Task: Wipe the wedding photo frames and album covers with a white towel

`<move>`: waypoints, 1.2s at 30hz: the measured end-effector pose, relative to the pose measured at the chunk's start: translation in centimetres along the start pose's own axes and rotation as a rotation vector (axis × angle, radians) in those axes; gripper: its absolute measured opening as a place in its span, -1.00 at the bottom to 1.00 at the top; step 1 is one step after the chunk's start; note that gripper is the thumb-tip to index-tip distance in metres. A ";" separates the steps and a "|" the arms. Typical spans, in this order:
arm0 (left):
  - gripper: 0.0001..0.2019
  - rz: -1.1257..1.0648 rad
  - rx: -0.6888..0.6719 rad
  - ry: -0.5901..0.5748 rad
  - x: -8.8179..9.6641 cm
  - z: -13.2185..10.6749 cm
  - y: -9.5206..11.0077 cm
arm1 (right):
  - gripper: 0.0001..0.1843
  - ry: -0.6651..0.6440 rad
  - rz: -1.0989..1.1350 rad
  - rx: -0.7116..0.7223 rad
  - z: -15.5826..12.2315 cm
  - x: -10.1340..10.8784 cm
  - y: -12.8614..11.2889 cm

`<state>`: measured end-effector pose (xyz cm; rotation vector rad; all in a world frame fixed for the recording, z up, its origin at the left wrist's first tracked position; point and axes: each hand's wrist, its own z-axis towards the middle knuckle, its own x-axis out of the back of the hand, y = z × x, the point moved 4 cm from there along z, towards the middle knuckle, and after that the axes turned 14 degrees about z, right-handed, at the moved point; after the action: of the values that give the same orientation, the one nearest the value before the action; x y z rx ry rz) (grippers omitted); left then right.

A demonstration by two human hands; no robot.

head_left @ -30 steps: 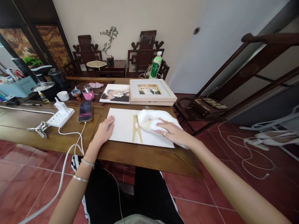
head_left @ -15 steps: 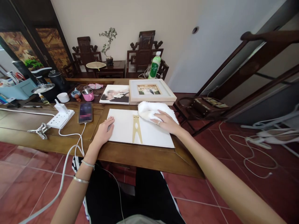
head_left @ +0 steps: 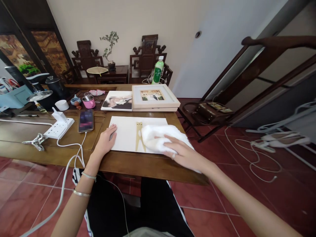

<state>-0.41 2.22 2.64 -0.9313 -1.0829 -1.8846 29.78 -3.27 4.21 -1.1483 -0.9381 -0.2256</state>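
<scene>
1. The left hand point(head_left: 106, 140) is open and gripping nothing; it rests palm down over the left edge of a white panel point(head_left: 124, 135), its fingers lying close together along that edge.
2. The right hand point(head_left: 182, 152) has its fingers curved over a bunched white cloth point(head_left: 158, 136), gripping it; the cloth lies on the right part of the panel, ahead of and under this hand, and hides that part.
3. Between the hands, a tan cat-shaped figure point(head_left: 138, 136) shows on the panel; the cloth's left end touches or overlaps it, which I cannot tell.
4. Beyond the hands, a photo panel point(head_left: 118, 101) lies beside a pale framed picture point(head_left: 154, 96); a green bottle point(head_left: 157, 71) stands farther off.
5. Left of the left hand are a phone point(head_left: 86, 120) with a cable plugged in, then a white power strip point(head_left: 60, 127); a shiny metal stand point(head_left: 37, 142) is farther out.
</scene>
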 end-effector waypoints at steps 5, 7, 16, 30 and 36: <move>-0.63 -0.003 -0.001 -0.006 0.1 0.0 0.0 | -0.60 0.148 0.080 -0.065 6.7 2.0 3.9; -0.63 -0.006 0.002 -0.003 0.1 0.0 0.0 | -0.57 0.199 0.129 -0.085 8.9 2.7 4.6; -0.63 -0.018 0.004 0.001 0.0 0.0 0.0 | -0.54 0.249 0.044 -0.194 9.5 1.8 5.0; -0.62 -0.008 -0.002 -0.006 0.1 -0.1 0.3 | -0.70 0.025 0.024 0.021 -2.9 -1.1 -1.2; -0.62 -0.004 -0.003 0.003 -0.1 -0.1 0.0 | -0.48 0.098 0.061 -0.123 3.6 0.7 3.6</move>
<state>-0.38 2.17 2.55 -0.9288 -1.0813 -1.8909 30.49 1.52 2.65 -1.2661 -0.8103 -0.2913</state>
